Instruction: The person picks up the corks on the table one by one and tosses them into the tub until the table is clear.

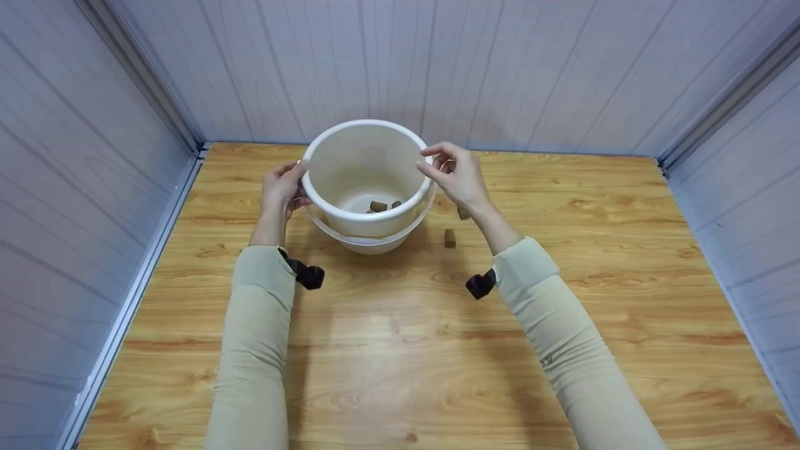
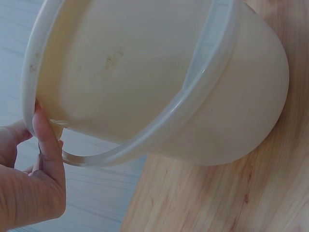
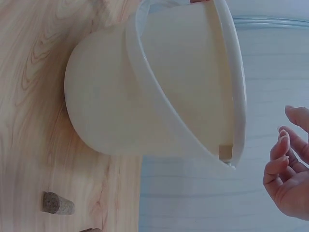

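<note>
A cream-white plastic bucket (image 1: 369,231) stands upright near the back wall, its bail handle (image 1: 375,242) hanging down at the front. My left hand (image 1: 284,187) grips the left side of its rim; in the left wrist view, fingers of the left hand (image 2: 41,174) wrap the rim beside the handle's end. Over the right rim, my right hand (image 1: 459,178) is raised with thumb and forefinger apart, holding nothing. Several brown corks, one of them a cork (image 1: 378,205), lie on the bucket's bottom. Outside, a tapered cork (image 1: 450,238) lies to the right.
Another cork (image 1: 463,212) is partly hidden by my right wrist. The wood-grain surface (image 1: 387,350) is bounded by a ribbed back wall (image 1: 400,69), a left wall (image 1: 75,187) and a right wall (image 1: 750,219). Dark cameras sit on both wrists.
</note>
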`<state>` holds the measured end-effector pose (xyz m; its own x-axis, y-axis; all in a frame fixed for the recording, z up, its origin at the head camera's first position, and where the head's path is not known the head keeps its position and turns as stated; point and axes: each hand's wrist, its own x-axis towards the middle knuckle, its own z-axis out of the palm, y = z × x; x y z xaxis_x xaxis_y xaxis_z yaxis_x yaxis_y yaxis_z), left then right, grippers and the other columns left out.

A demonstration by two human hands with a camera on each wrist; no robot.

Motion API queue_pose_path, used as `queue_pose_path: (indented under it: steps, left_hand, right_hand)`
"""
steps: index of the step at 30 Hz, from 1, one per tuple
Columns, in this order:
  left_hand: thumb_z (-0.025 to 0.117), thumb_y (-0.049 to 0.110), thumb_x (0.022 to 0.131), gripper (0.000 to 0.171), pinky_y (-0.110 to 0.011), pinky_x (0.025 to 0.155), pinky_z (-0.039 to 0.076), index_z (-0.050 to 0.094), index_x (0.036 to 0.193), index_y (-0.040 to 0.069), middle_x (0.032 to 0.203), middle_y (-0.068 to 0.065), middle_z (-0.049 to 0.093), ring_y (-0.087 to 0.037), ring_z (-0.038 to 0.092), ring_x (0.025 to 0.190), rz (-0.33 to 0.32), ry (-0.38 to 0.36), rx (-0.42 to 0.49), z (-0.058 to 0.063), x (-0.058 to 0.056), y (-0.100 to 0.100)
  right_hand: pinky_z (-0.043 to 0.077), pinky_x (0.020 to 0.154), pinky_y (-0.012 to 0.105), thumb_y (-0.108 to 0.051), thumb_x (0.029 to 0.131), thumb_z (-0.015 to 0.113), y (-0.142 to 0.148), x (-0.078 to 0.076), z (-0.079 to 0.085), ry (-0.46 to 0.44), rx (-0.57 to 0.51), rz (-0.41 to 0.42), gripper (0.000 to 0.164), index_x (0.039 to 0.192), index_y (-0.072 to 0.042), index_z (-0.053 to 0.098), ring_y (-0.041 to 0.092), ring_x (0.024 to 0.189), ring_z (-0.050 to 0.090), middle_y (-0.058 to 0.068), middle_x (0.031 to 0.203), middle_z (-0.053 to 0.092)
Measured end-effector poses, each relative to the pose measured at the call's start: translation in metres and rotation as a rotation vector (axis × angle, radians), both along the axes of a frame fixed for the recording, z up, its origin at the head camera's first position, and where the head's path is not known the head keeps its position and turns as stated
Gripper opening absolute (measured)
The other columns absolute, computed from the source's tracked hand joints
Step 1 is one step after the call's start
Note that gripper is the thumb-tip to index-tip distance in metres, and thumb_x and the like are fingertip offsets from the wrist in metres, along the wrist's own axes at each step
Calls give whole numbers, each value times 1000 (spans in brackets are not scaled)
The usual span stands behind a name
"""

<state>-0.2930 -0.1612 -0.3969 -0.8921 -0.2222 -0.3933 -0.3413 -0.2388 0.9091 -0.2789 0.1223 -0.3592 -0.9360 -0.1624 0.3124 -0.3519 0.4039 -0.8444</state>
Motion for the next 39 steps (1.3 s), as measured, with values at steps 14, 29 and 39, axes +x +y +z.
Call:
queue_pose_path:
  steps: [14,29,39]
  left_hand:
    - [56,22,87,32,-19,34,45,51,115,8,65,-3,53,-9,51,40,-6,-15,-6,2,1,-1]
    - [57,21,86,30,-18,33,44,52,112,7,64,-2,52,-9,51,40,1,-3,7,3,2,2]
    - [58,23,86,33,-19,34,45,52,114,8,68,-4,53,-10,52,41,-2,-13,3,3,4,3]
  right_hand:
    - [36,40,12,-5,81,64,22,15,-4,15,-176,-46,22,96,11,60,4,46,41,8,69,52]
    - [34,42,12,-3,81,63,39,30,-35,-5,-196,-114,21,95,13,59,7,50,45,15,70,55]
    - [36,39,10,-4,81,63,43,37,-66,-116,-169,-146,24,98,13,58,9,47,44,11,69,54]
